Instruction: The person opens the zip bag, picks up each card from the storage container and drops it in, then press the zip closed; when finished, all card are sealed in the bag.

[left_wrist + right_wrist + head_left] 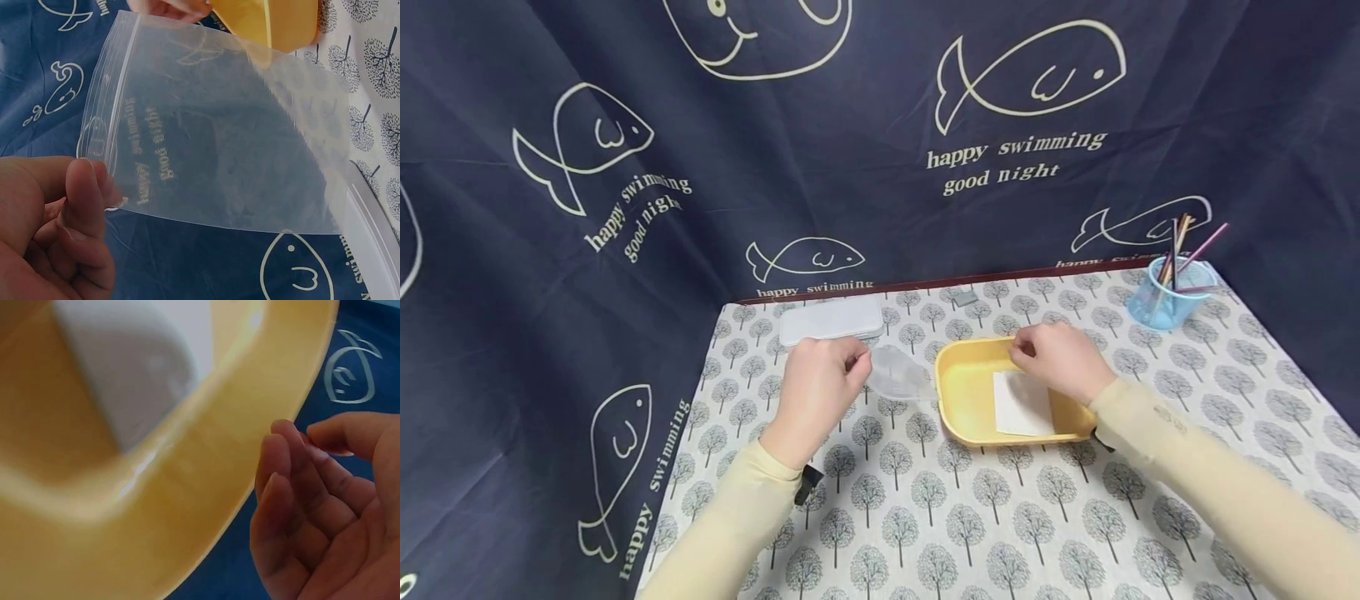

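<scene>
Pinching a zip-lock bag (219, 156), seemingly not yet filled, with the left hand (822, 382); loosely curling the empty right hand (1063, 360); leaving white paper (1022, 407) in the yellow tray (967, 404).

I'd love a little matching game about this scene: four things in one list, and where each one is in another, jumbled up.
Things
1. Clear zip bag
2. White rectangular piece
3. Blue cup
4. Flat white case

Places
A. At the far right, with slender sticks in it
B. Pinched by the left hand
C. At the back left of the patterned cloth
D. Inside the yellow tray

Pairs: 1-B, 2-D, 3-A, 4-C
</scene>
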Motion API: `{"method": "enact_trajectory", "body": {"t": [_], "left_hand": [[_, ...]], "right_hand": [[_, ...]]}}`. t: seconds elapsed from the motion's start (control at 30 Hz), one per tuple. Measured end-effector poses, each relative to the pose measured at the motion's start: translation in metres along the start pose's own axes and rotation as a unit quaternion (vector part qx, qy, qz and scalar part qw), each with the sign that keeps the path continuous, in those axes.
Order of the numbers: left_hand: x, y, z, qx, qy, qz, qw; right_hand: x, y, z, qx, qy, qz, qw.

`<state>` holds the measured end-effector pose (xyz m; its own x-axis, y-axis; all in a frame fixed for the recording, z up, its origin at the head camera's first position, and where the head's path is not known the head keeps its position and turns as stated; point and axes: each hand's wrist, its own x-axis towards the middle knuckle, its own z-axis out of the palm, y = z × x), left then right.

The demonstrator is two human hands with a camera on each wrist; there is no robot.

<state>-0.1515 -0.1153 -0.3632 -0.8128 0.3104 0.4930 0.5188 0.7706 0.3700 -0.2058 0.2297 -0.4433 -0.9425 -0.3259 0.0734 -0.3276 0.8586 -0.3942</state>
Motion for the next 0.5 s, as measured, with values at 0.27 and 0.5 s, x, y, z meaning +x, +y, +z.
{"method": "enact_trajectory", "body": {"t": [0.27, 0.5], "left_hand": [[-0.001, 0.001, 0.001, -0.007, -0.002, 0.001, 1.0], [-0.004, 0.001, 0.003, -0.002, -0.003, 0.004, 1.0]], "right_hand": [[0.003, 0.022, 0.008, -0.034, -0.074, -0.003, 0.997], [-0.001, 0.028, 0.012, -0.077, -0.168, -0.016, 0.983]]}}
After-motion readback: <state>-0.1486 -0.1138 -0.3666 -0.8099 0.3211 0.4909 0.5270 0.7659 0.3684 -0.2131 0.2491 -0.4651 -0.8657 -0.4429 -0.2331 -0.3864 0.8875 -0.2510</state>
